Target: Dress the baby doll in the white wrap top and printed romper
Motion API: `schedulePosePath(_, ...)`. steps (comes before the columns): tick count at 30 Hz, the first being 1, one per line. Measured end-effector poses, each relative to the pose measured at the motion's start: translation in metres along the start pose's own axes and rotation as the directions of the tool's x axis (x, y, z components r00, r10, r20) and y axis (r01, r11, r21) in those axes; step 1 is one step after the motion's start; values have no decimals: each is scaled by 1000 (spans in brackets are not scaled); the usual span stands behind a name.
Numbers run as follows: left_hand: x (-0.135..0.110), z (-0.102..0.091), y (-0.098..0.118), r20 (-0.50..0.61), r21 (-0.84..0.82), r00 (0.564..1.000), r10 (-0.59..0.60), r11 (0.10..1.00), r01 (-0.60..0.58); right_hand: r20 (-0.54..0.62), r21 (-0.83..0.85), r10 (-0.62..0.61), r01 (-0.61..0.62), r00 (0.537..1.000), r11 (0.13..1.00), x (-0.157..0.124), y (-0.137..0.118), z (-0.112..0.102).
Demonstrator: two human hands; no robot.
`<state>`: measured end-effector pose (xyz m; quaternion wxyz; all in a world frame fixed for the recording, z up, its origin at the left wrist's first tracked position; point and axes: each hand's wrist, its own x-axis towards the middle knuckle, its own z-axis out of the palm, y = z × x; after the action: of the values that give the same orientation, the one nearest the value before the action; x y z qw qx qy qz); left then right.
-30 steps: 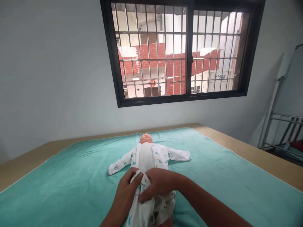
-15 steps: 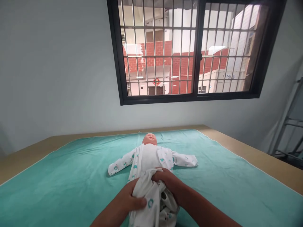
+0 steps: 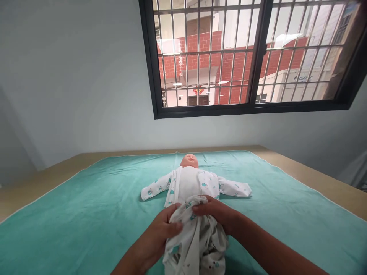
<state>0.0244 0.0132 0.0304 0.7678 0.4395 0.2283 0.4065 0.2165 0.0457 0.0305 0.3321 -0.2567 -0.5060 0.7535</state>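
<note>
Bunched between my hands is a white baby garment [image 3: 197,244] with a green and grey print; its exact kind is hidden by the folds. My left hand [image 3: 166,229] grips its left side, thumb on top. At its upper right edge, my right hand [image 3: 213,210] pinches the gathered cloth. Just beyond lies a baby doll [image 3: 189,161] on its back, head toward the wall. It wears a printed white jacket [image 3: 209,184], open at the front over a white top [image 3: 189,183], with both sleeves stretched outward. The garment in my hands hides the doll's lower body.
A green cloth [image 3: 86,214] with a pale edge covers most of the wooden table [image 3: 309,172]. Behind the table stands a grey wall [image 3: 86,95] with a dark-framed, barred window [image 3: 206,53]. Part of a metal frame [image 3: 361,172] shows at the far right.
The view has shifted, so the doll and window sit further right and higher. Both hands still hold the garment; its folds have shifted, with more cloth gathered by my right fingers.
</note>
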Motion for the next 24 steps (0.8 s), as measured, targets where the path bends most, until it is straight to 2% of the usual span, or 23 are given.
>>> schedulePosePath(2,0,1,1,15,97,1000,-19,995,17,-54,77,-83,87,995,993,-2,6,6)
schedulePosePath(4,0,4,1,-16,155,999,-34,987,36,-88,96,-95,104,992,990,-5,8,12)
schedulePosePath(8,-3,4,-1,-120,58,993,-6,998,13,-31,40,-96,98,995,994,-9,4,16)
schedulePosePath(10,-5,2,-3,-127,-22,992,17,1000,-20,49,-13,-56,57,997,998,-11,0,12)
schedulePosePath(12,-6,0,-5,-104,-76,994,26,997,-33,113,-101,35,-24,993,995,-12,-3,9)
schedulePosePath(15,-7,-1,-6,-89,-105,996,23,994,-33,141,-209,117,-86,983,974,-12,-3,8)
schedulePosePath(17,-8,0,-6,-88,-108,996,6,994,-15,89,-144,52,-39,995,989,-11,0,10)
schedulePosePath(19,-8,1,-5,-80,-84,996,-28,996,21,-20,-16,-22,21,1000,1000,-9,4,14)
schedulePosePath(21,-8,3,-3,-50,-21,997,-54,998,53,-90,86,-42,50,995,995,-8,9,17)
schedulePosePath(24,-5,4,-1,40,136,995,-96,987,89,-71,168,-61,72,996,983,-10,10,21)
